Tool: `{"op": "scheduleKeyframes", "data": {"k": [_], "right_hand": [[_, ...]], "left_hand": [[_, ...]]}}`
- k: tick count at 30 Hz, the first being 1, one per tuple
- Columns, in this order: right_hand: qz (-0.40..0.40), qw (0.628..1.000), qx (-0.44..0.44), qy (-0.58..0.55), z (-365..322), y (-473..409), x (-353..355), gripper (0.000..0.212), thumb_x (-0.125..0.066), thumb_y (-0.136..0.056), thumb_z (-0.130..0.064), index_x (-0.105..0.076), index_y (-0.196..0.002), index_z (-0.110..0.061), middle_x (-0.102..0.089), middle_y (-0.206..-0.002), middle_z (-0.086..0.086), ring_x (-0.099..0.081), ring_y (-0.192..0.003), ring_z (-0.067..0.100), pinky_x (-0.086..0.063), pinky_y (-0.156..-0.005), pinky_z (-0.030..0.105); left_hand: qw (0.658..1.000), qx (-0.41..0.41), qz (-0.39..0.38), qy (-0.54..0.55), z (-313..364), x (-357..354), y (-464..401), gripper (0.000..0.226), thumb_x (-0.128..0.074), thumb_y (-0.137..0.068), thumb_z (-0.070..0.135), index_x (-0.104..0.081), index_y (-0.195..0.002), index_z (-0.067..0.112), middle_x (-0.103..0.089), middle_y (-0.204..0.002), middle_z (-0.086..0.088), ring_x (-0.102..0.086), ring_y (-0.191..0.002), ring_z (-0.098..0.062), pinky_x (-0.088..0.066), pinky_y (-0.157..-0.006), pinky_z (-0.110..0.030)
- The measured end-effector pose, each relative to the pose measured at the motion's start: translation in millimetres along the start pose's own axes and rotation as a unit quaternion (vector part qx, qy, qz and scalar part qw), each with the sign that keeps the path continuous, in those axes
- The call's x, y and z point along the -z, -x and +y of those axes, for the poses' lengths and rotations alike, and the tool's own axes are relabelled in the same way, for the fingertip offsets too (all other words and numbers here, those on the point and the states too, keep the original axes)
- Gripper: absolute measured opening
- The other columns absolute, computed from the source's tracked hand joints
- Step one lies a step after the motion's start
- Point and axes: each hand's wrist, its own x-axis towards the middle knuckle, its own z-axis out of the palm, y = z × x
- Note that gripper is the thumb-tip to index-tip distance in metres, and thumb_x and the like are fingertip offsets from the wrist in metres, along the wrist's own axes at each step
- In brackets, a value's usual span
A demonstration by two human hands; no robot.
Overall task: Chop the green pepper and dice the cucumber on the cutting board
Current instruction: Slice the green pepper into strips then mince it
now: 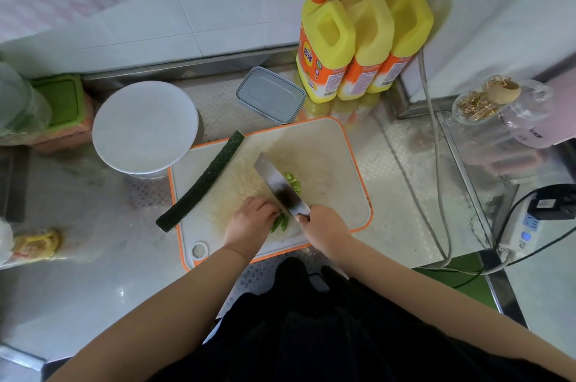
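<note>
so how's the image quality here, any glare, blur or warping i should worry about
Head view: strong wide-angle warping, so the wall tiles and counter edges bow; soft glare patches on the steel counter; a dark smudge on the cleaver blade, reflection or stain, unclear; the left hand and right hand are fairly sharp, while the frame edges look softer.

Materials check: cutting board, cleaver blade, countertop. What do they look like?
Cutting board: likely plastic, matte off-white with a molded orange rim and a hanging hole.
Cleaver blade: metal, probably steel; grey, smooth sheen with a dark patch, perhaps a reflection. The right hand hides the handle.
Countertop: looks like stainless steel; shiny and reflective, with an embossed dotted pattern.
</note>
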Motion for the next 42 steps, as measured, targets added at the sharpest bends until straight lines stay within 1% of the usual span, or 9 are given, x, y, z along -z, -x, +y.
{"op": "scheduleKeyframes", "data": {"k": [3, 7, 16, 23, 29, 32, 34, 38, 42], "right_hand": [[0.009, 1.000, -0.006, -0.026, 5, 2, 3, 0.028, -0.043, -0.098, -0.035, -0.055, -0.091, -0.010, -0.058, -0.086, 0.008, -0.060, -0.088, 0.029, -0.041, -0.068, 0.031], [0.041, 0.997, 0.041, 0.054, 5, 9, 2, 0.026, -0.040, -0.099, -0.033, -0.045, -0.085, -0.013, -0.063, -0.093, 0.013, -0.060, -0.092, 0.032, -0.038, -0.066, 0.032], [0.029, 0.989, 0.082, 0.120, 5, 22, -5, 0.027, -0.037, -0.100, -0.028, -0.053, -0.107, -0.007, -0.063, -0.107, 0.015, -0.060, -0.099, 0.034, -0.045, -0.077, 0.036], [0.007, 0.985, 0.078, 0.154, -7, 11, -7, 0.024, -0.039, -0.100, -0.013, -0.052, -0.118, -0.007, -0.059, -0.119, 0.014, -0.057, -0.112, 0.030, -0.045, -0.089, 0.034], [0.001, 0.994, 0.058, 0.089, -8, 2, -12, 0.028, -0.038, -0.101, -0.027, -0.057, -0.110, -0.007, -0.063, -0.108, 0.013, -0.060, -0.102, 0.030, -0.046, -0.081, 0.035], [-0.027, 0.999, 0.032, 0.001, -1, -9, -4, 0.031, -0.045, -0.098, -0.035, -0.059, -0.083, -0.011, -0.060, -0.082, 0.009, -0.058, -0.085, 0.029, -0.044, -0.066, 0.030], [-0.020, 0.998, 0.019, -0.047, 5, -11, -2, 0.035, -0.049, -0.096, -0.036, -0.045, -0.066, -0.019, -0.049, -0.067, 0.003, -0.051, -0.074, 0.026, -0.035, -0.054, 0.028], [0.008, 0.998, 0.012, -0.063, 15, -1, -3, 0.031, -0.047, -0.096, -0.036, -0.048, -0.076, -0.013, -0.053, -0.072, 0.005, -0.054, -0.074, 0.026, -0.038, -0.062, 0.031], [0.019, 0.998, 0.026, -0.045, 19, 8, -6, 0.030, -0.046, -0.097, -0.035, -0.056, -0.090, -0.007, -0.062, -0.088, 0.013, -0.060, -0.085, 0.031, -0.039, -0.065, 0.031]], "left_hand": [[1.000, 0.016, 0.012, 0.013, 1, 4, 2, 0.026, -0.054, -0.088, 0.025, -0.074, -0.079, 0.012, -0.067, -0.087, 0.000, -0.056, -0.085, -0.019, -0.053, -0.070, -0.030], [0.999, 0.030, 0.021, 0.015, 7, 3, 6, 0.028, -0.054, -0.086, 0.030, -0.074, -0.075, 0.014, -0.065, -0.083, 0.001, -0.050, -0.089, -0.015, -0.049, -0.065, -0.025], [0.999, 0.022, 0.003, 0.029, 3, -10, 12, 0.027, -0.053, -0.086, 0.028, -0.074, -0.083, 0.011, -0.067, -0.089, -0.003, -0.053, -0.092, -0.020, -0.055, -0.070, -0.033], [0.998, 0.046, -0.008, 0.039, 1, -11, 12, 0.031, -0.051, -0.087, 0.032, -0.075, -0.083, 0.013, -0.067, -0.090, 0.000, -0.053, -0.092, -0.018, -0.053, -0.071, -0.030], [0.999, 0.031, 0.011, 0.021, 4, -11, 12, 0.029, -0.052, -0.086, 0.028, -0.075, -0.081, 0.011, -0.068, -0.087, -0.001, -0.053, -0.091, -0.017, -0.051, -0.073, -0.029], [1.000, 0.008, 0.026, 0.002, 6, -10, 10, 0.025, -0.052, -0.084, 0.022, -0.073, -0.077, 0.010, -0.067, -0.086, -0.002, -0.051, -0.089, -0.018, -0.054, -0.070, -0.033], [0.999, 0.001, 0.033, -0.003, 7, -8, 11, 0.024, -0.052, -0.085, 0.020, -0.073, -0.079, 0.010, -0.066, -0.086, -0.003, -0.050, -0.090, -0.019, -0.055, -0.068, -0.034], [0.999, 0.031, 0.016, -0.023, 14, -5, 18, 0.026, -0.053, -0.086, 0.034, -0.069, -0.085, 0.013, -0.061, -0.093, -0.003, -0.050, -0.095, -0.025, -0.053, -0.072, -0.035], [0.994, 0.051, -0.036, -0.087, 18, -12, 20, 0.041, -0.053, -0.077, 0.051, -0.062, -0.085, 0.012, -0.056, -0.096, -0.009, -0.047, -0.092, -0.033, -0.052, -0.072, -0.041]]}}
